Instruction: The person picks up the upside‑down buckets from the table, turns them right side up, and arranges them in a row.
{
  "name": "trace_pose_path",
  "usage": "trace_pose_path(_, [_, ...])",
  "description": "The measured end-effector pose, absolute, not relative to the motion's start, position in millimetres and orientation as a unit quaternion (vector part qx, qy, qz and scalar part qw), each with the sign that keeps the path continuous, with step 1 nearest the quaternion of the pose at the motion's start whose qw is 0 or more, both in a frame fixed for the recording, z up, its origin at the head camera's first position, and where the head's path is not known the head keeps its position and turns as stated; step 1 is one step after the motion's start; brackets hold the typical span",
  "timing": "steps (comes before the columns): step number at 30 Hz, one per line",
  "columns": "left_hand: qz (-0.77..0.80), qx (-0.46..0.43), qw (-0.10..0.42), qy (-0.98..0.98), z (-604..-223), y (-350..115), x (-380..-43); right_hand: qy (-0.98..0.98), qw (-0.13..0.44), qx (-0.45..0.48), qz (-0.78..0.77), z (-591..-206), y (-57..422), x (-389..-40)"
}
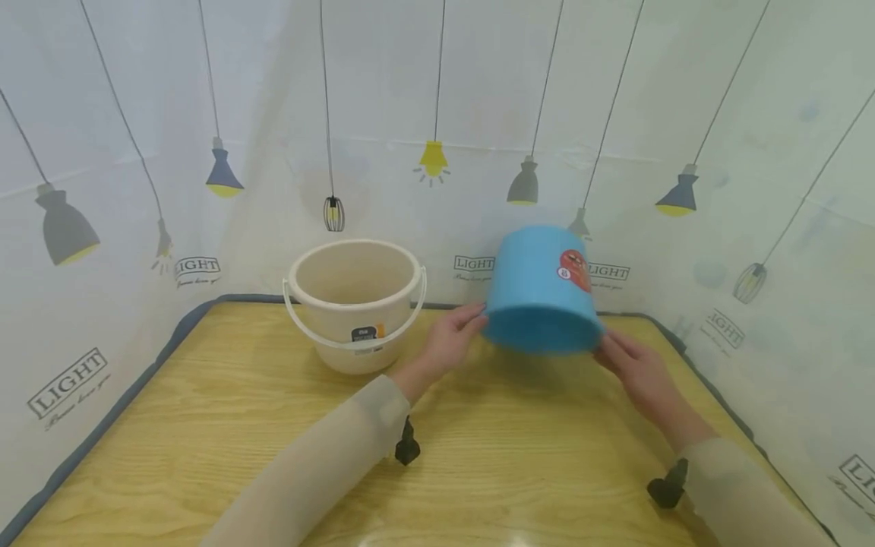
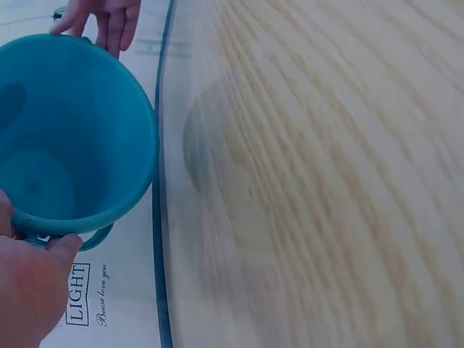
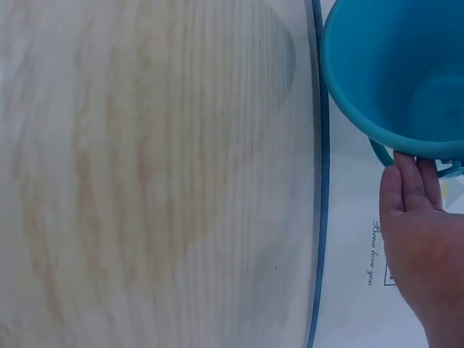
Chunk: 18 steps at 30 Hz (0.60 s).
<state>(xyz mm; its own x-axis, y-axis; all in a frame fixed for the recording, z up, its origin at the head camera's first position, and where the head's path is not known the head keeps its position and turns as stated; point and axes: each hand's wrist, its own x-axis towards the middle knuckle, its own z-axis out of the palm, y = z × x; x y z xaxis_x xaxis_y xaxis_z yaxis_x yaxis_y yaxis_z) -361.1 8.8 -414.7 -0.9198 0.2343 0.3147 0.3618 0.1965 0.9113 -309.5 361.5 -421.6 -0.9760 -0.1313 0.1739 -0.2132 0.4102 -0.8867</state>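
A blue bucket (image 1: pixel 540 281) with a red label is tipped over above the table, its mouth facing down and toward me. My left hand (image 1: pixel 454 338) pinches its rim on the left, with the thumb along the edge in the left wrist view. On the opposite side my right hand (image 1: pixel 636 372) holds the rim, its fingers (image 3: pixel 413 185) fairly straight against the outside. Both wrist views look into the bucket's bare inside (image 2: pixel 80 123), and part of its handle (image 2: pixel 98 238) hangs by the rim. A cream bucket (image 1: pixel 349 346) stands upright left of my left hand.
The cream bucket's white handle (image 1: pixel 287 308) hangs down across its front. Under everything is a wood-grain table (image 1: pixel 205 441) with a dark edge. A pale curtain (image 1: pixel 383 91) printed with lamps encloses the table at the back and sides.
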Motion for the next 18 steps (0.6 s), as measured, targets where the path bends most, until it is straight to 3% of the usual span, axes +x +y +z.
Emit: trace_pose_path(18, [-0.662, -0.165, 0.024, -0.731, -404.3, 7.0, -348.0, -0.877, 0.089, 0.101, 0.461, -406.1, 361.4, -305.1])
